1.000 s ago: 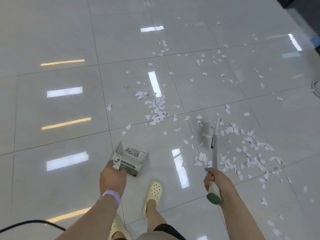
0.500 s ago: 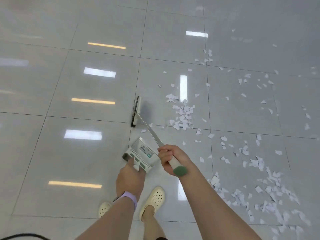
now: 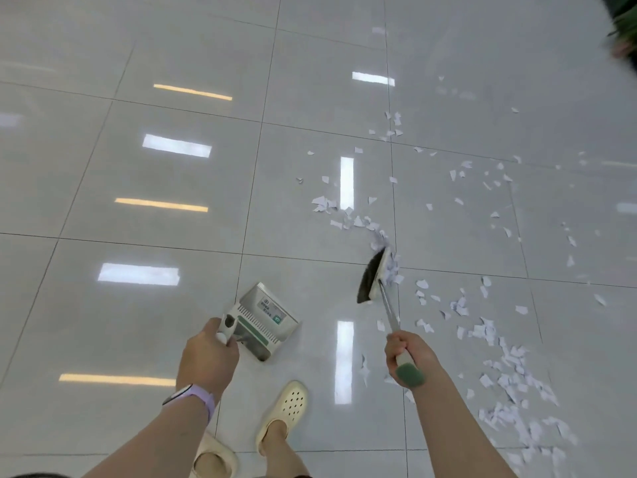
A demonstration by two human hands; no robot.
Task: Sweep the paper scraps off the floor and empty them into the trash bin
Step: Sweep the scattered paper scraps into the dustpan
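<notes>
White paper scraps (image 3: 496,343) lie scattered over the glossy tiled floor, mostly to the right and ahead. My right hand (image 3: 408,353) grips the green-tipped handle of a broom, whose dark bristle head (image 3: 372,276) touches the floor against a small heap of scraps (image 3: 391,267). My left hand (image 3: 206,357) holds the handle of a grey and white dustpan (image 3: 263,320), which sits low over the floor in front of my feet. No trash bin is in view.
My two feet in cream clogs (image 3: 284,414) stand at the bottom centre. Ceiling lights reflect as bright bars on the grey tiles (image 3: 138,236). A dark object (image 3: 624,25) fills the top right corner.
The broom head has swung from the far left of the dustpan across to the right, pushing scraps along. The dustpan stays in my left hand.
</notes>
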